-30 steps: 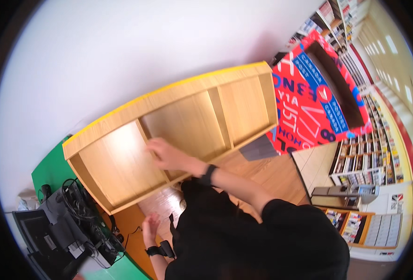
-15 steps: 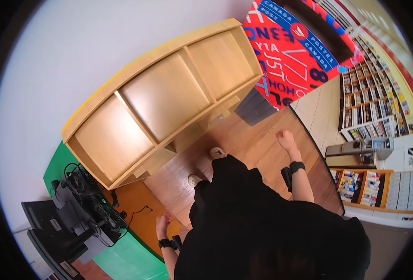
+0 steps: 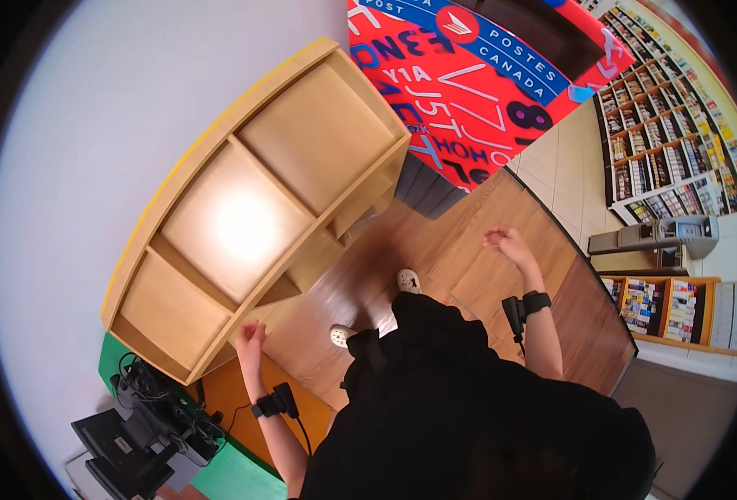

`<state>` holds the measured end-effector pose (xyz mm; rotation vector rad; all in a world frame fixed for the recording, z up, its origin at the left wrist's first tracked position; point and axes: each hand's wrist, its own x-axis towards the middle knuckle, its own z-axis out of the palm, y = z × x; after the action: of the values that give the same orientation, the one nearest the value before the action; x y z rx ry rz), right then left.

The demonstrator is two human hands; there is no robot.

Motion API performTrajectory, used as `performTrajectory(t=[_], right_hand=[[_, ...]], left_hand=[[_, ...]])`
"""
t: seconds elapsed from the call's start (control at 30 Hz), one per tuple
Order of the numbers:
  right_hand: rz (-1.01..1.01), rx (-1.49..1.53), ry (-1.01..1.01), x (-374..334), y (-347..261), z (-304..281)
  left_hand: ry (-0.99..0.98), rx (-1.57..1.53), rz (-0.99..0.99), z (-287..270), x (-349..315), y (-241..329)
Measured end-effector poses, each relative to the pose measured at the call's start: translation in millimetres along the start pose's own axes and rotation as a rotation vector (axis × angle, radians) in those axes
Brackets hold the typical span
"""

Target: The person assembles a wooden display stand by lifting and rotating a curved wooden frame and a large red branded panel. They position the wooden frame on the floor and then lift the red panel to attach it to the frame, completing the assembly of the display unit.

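Note:
My left hand (image 3: pixel 250 337) is raised beside the near lower edge of a light wooden shelf unit (image 3: pixel 318 137). Its fingers are curled in and nothing shows in them; whether it touches the wood I cannot tell. Out over the floor to the right, my right hand (image 3: pixel 508 243) hangs with loosely bent fingers slightly apart, holding nothing. Each wrist wears a black band with a small black device and a cable. The unit has three bare compartments and a yellow strip along its far edge.
A red mailbox with printed lettering (image 3: pixel 468 108) stands beyond the unit's right end. Black monitors (image 3: pixel 122 442) and tangled cables (image 3: pixel 139 383) lie at lower left near a green panel (image 3: pixel 243 475). Stocked shelves (image 3: pixel 660 117) and a grey machine (image 3: pixel 652 237) stand right. Wood floor (image 3: pixel 452 258) lies around my shoes.
The shelf unit and mailbox have shifted left in view as I move. My left hand has risen toward the unit's edge. My right hand stays about level, its fingers a little looser.

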<state>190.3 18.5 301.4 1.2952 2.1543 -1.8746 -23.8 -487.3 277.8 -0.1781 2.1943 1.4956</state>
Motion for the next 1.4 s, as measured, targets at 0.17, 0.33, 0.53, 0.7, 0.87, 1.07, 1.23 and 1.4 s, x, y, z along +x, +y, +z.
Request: performTrajectory(t=[0.17, 0.33, 0.53, 0.7, 0.87, 1.07, 1.23, 1.4], right_hand=[[-0.101, 0.04, -0.099, 85, -15, -30], [-0.086, 0.03, -0.249, 131, -71, -6], [0.155, 0.095, -0.431, 176, -109, 38], [0.289, 0.069, -0.537, 204, -132, 68], [0.398, -0.032, -0.495, 259, -109, 94], [0.386, 0.415, -0.075, 268, -112, 134], [0.474, 0.411, 0.101, 297, -81, 136], [0.392, 0.562, -0.029, 306, -59, 132]], left_hand=[[-0.157, -0.006, 0.215, 74, 53, 88], [0.115, 0.205, 0.514, 94, 115, 199], [0.348, 0.753, 0.716, 118, 179, 300], [0.45, 0.984, 0.523, 132, 241, 317], [0.317, 1.089, 0.416, 138, 296, 307], [0.368, 1.033, 0.612, 143, 305, 308], [0.307, 1.216, 0.617, 130, 311, 309], [0.32, 1.267, 0.682, 128, 319, 308]])
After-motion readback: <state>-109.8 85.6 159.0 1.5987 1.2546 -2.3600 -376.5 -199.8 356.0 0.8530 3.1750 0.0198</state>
